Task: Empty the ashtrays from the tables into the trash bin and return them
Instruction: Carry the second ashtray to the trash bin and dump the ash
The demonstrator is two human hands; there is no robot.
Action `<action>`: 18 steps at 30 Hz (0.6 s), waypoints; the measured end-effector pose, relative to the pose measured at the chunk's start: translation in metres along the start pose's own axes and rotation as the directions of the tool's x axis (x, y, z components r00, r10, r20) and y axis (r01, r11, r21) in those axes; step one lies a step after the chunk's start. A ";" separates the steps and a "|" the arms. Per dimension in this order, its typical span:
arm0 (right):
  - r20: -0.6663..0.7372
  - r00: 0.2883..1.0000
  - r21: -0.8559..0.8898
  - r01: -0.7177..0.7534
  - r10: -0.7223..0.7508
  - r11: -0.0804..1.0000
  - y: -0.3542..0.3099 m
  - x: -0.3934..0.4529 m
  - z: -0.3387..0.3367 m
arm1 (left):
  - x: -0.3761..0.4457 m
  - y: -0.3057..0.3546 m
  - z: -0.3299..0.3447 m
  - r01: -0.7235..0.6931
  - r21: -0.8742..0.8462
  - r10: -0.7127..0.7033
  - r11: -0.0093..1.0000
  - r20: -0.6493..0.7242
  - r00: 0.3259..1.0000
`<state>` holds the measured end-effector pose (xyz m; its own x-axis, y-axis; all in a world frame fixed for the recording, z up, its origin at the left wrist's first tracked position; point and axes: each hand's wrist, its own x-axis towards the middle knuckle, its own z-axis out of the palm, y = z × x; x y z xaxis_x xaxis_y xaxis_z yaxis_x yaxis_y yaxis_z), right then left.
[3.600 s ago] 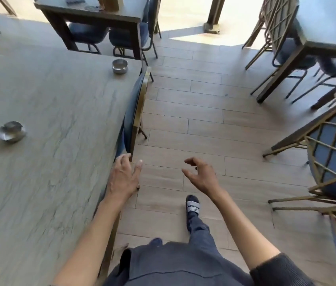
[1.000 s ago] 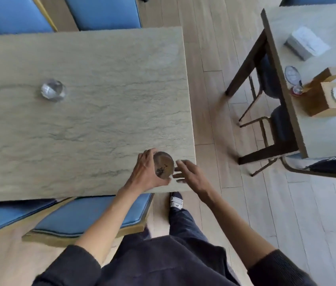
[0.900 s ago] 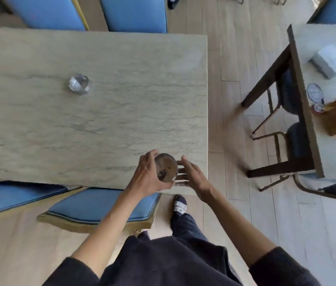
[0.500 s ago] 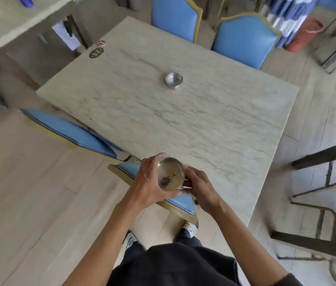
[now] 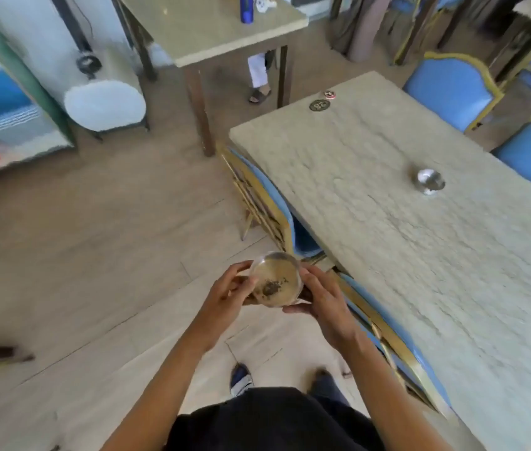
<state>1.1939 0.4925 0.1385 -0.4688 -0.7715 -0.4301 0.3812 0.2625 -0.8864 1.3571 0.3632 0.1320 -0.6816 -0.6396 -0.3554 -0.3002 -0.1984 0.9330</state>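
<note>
I hold a round metal ashtray [image 5: 275, 279] with dark ash in it at waist height over the wooden floor. My left hand [image 5: 226, 292] grips its left rim and my right hand [image 5: 321, 299] cups its right side and underside. A second metal ashtray [image 5: 430, 181] stands on the stone-topped table [image 5: 404, 255] to my right, far from both hands. No trash bin shows in the head view.
Blue chairs with gold frames [image 5: 267, 206] are tucked along the table's near edge, and more blue chairs [image 5: 449, 89] stand behind it. Another table [image 5: 208, 30] with a blue bottle [image 5: 246, 8] stands ahead. A white round stool [image 5: 104, 104] and a person's foot [image 5: 259, 94] are beyond it.
I lifted the ashtray off the table corner with both hands and turned left away from the table. The table now lies to my right and open floor is ahead.
</note>
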 end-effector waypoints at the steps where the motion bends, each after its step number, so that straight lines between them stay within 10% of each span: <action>1: 0.051 0.999 -0.028 0.009 -0.008 1.000 0.000 0.008 0.019 | -0.003 -0.003 -0.019 -0.008 -0.032 0.007 0.999 -0.036 0.999; 11: 0.542 0.840 -0.566 0.346 0.021 0.749 0.002 0.132 0.205 | -0.013 -0.032 -0.188 -0.029 -0.265 -0.096 0.964 -0.446 0.890; 18: 0.668 0.744 -0.535 0.499 -0.021 0.682 0.001 0.240 0.341 | 0.034 -0.030 -0.303 -0.073 -0.327 -0.139 0.942 -0.580 0.803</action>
<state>1.3537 0.1103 0.0924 0.1755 -0.9665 -0.1874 -0.3998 0.1040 -0.9107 1.5456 0.1228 0.1089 -0.1188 -0.9164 -0.3823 -0.0152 -0.3833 0.9235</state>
